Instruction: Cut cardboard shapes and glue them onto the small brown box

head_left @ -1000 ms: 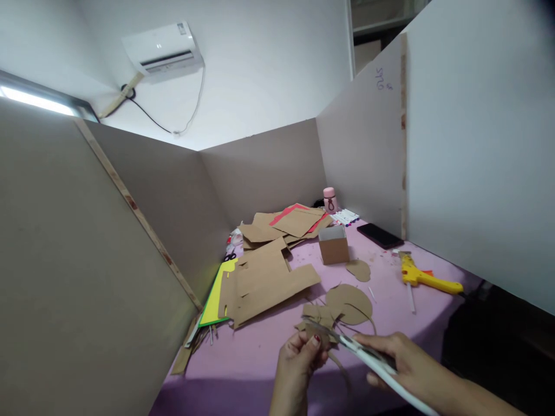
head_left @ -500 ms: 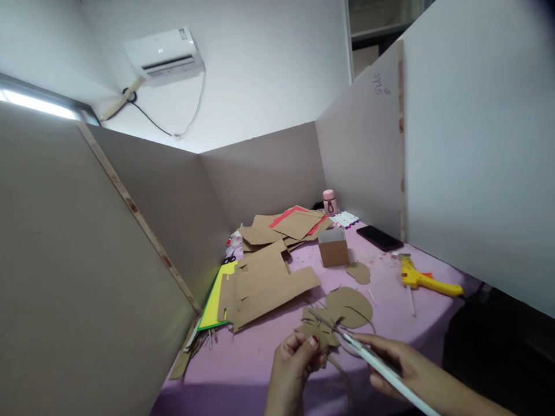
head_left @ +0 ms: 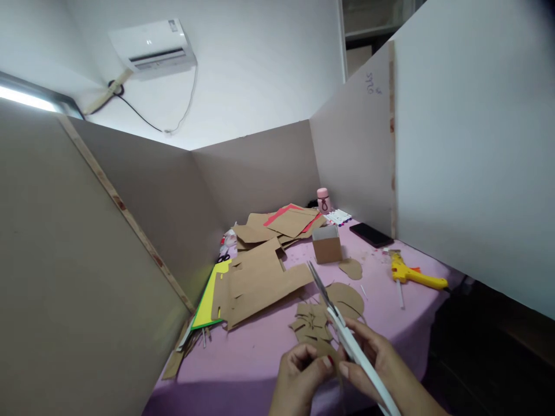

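Note:
My right hand (head_left: 379, 361) is closed around white-handled scissors (head_left: 353, 341), whose dark blades point up and away and look nearly together. My left hand (head_left: 303, 375) pinches a small brown cardboard piece (head_left: 323, 348) at its edge, close to the right fingertips, which may also touch it. Just beyond lies a cluster of cut cardboard pieces (head_left: 310, 320) with notched edges. A rounded cardboard piece (head_left: 349, 300) lies behind the scissors, partly covered by them. The lower part of the held piece is hidden by my fingers.
A large unfolded cardboard sheet (head_left: 258, 286) lies left over yellow sheets (head_left: 212, 294). Further back are a small box (head_left: 327, 248), stacked cardboard (head_left: 295, 221), and a pink bottle (head_left: 323, 201). A phone (head_left: 371, 234) and yellow glue gun (head_left: 418, 277) are right. Partitions (head_left: 255, 173) enclose the table.
The scissors have swung more upright, away from the notched pieces, which now lie on the table. My hands have drawn closer together and nearer to me. The view has shifted slightly.

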A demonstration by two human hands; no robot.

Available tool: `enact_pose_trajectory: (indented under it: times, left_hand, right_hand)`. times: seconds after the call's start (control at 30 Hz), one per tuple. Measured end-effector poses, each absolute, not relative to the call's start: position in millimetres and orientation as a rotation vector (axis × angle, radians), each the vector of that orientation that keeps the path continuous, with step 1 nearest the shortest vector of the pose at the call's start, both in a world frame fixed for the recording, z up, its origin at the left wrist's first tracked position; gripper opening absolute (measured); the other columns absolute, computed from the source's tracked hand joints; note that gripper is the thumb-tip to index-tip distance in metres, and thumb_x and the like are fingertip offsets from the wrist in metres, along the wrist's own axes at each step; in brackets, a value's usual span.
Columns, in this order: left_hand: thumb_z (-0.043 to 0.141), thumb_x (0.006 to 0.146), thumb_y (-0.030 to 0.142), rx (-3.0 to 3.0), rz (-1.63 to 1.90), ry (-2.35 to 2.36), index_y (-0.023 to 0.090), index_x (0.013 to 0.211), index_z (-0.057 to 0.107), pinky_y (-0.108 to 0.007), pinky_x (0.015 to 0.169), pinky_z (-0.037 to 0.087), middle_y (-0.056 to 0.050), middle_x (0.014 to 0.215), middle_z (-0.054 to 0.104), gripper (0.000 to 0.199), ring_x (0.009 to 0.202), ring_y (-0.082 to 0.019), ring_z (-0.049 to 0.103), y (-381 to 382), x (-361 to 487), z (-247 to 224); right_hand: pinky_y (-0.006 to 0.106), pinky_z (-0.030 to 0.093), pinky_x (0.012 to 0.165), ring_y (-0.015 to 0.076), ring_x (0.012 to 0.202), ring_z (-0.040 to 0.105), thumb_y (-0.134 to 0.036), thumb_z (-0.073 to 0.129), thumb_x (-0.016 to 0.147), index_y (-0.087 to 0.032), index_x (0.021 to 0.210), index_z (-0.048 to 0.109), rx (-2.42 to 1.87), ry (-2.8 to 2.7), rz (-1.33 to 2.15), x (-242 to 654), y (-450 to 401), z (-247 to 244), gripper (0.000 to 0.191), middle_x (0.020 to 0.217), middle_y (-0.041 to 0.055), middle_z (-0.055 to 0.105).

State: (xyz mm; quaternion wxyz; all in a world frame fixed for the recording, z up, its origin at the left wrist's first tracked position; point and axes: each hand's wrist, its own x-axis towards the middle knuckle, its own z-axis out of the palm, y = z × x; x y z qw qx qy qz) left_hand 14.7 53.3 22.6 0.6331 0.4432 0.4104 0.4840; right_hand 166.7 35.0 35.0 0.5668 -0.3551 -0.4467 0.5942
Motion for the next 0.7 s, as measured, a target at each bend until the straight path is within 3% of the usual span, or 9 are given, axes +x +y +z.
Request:
enact_pose_trajectory:
  times: [0.17, 0.23, 0.43, 0.6, 0.7]
  left_hand:
    - [0.07, 0.056, 0.068, 0.752, 1.081, 0.88, 0.011, 0.068, 0.073, -0.022, 0.047, 0.031, -0.005, 0.056, 0.065, 0.058, 0.047, -0.01, 0.053, 56.7, 11.8, 19.5]
    - [0.073, 0.057, 0.064, 0.765, 1.111, 0.885, 0.01, 0.07, 0.073, -0.021, 0.048, 0.034, -0.006, 0.056, 0.066, 0.055, 0.048, -0.01, 0.055, 57.7, 10.1, 17.2]
    - [0.082, 0.042, 0.058, 0.855, 1.116, 0.973, 0.011, 0.065, 0.072, -0.02, 0.045, 0.033, 0.0, 0.049, 0.057, 0.053, 0.043, -0.006, 0.046, 54.6, 9.3, 18.9]
    - [0.084, 0.052, 0.047, 0.789, 1.11, 0.867, 0.016, 0.075, 0.076, -0.02, 0.054, 0.041, -0.002, 0.061, 0.065, 0.039, 0.055, -0.01, 0.058, 40.5, 12.6, 41.2]
    - [0.084, 0.056, 0.041, 0.756, 1.091, 0.79, 0.017, 0.076, 0.076, -0.021, 0.057, 0.045, -0.003, 0.064, 0.068, 0.032, 0.058, -0.011, 0.062, 34.4, 14.7, 51.8]
  right_hand:
    - [0.022, 0.043, 0.052, 0.0122, 0.057, 0.053, -0.02, 0.079, 0.049, -0.019, 0.106, 0.057, -0.936, -0.835, 1.401, 165.1, 29.7, 42.7, 0.061, 0.061, -0.0052, 0.059]
    - [0.022, 0.043, 0.054, 0.0116, 0.059, 0.053, -0.017, 0.078, 0.054, -0.019, 0.11, 0.055, -0.91, -0.875, 1.424, 166.4, 27.5, 43.4, 0.061, 0.066, -0.0047, 0.06]
    - [0.022, 0.045, 0.063, 0.0115, 0.065, 0.055, -0.013, 0.077, 0.06, -0.02, 0.112, 0.054, -0.854, -0.924, 1.436, 165.7, 26.2, 40.4, 0.058, 0.073, -0.0032, 0.063]
    - [0.022, 0.043, 0.054, 0.0113, 0.058, 0.052, -0.015, 0.08, 0.048, -0.019, 0.105, 0.058, -0.888, -0.908, 1.484, 161.4, 26.0, 43.9, 0.061, 0.066, -0.0043, 0.06]
    - [0.022, 0.042, 0.054, 0.0108, 0.057, 0.051, -0.016, 0.079, 0.051, -0.02, 0.106, 0.059, -0.852, -0.976, 1.516, 162.6, 22.6, 46.8, 0.059, 0.067, -0.0043, 0.059]
